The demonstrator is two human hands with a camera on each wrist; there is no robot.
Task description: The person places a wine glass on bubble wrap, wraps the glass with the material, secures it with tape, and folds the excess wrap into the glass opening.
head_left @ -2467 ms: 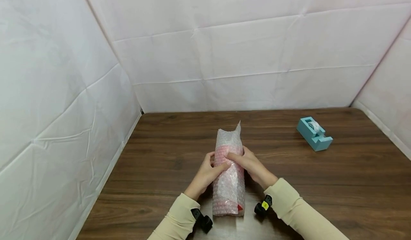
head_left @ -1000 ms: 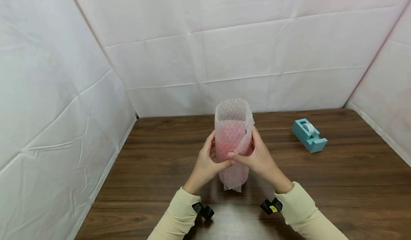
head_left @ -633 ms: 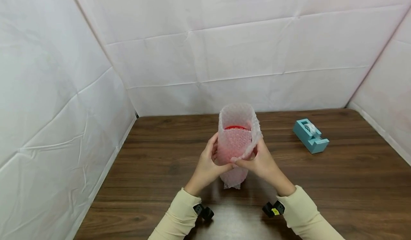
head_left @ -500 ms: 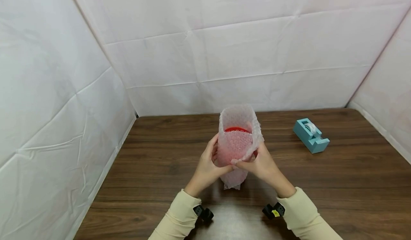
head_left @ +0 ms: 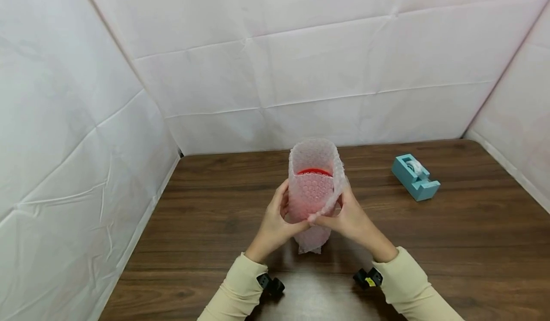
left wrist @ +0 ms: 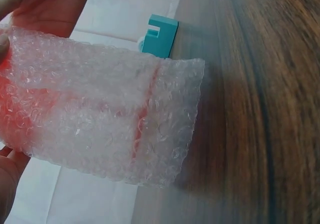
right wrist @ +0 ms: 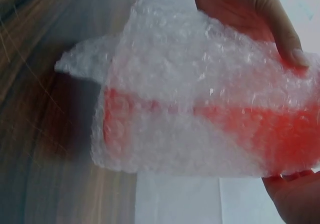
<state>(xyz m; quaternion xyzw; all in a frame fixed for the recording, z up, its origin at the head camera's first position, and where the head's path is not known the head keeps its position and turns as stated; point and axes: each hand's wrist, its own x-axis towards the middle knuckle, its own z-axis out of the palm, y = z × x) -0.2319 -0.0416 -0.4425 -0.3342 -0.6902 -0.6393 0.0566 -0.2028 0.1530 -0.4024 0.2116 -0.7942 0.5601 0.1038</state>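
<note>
In the head view, both hands hold a red object (head_left: 315,171) wrapped in bubble wrap (head_left: 312,192). The bundle stands roughly upright, and the sleeve of wrap rises past the red rim with its upper end gaping. My left hand (head_left: 275,223) grips it from the left; my right hand (head_left: 352,219) does so from the right. Both thumbs meet at the front, over a loose edge of the wrap. The fingers behind are partly hidden. In the left wrist view, the wrap's lower end (left wrist: 172,119) extends past a red line. A loose flap (right wrist: 87,59) sticks out in the right wrist view.
A teal tape dispenser (head_left: 416,177) with a clear roll stands at the back right of the dark wooden table (head_left: 215,206). White cloth walls (head_left: 309,72) enclose the table at the back and sides. A small black camera sits on each wrist.
The bundle, which was pointing away with its side up, has been tilted upright and moved back. Its gaping upper end and the red rim now show. Over the last half second, little moves.
</note>
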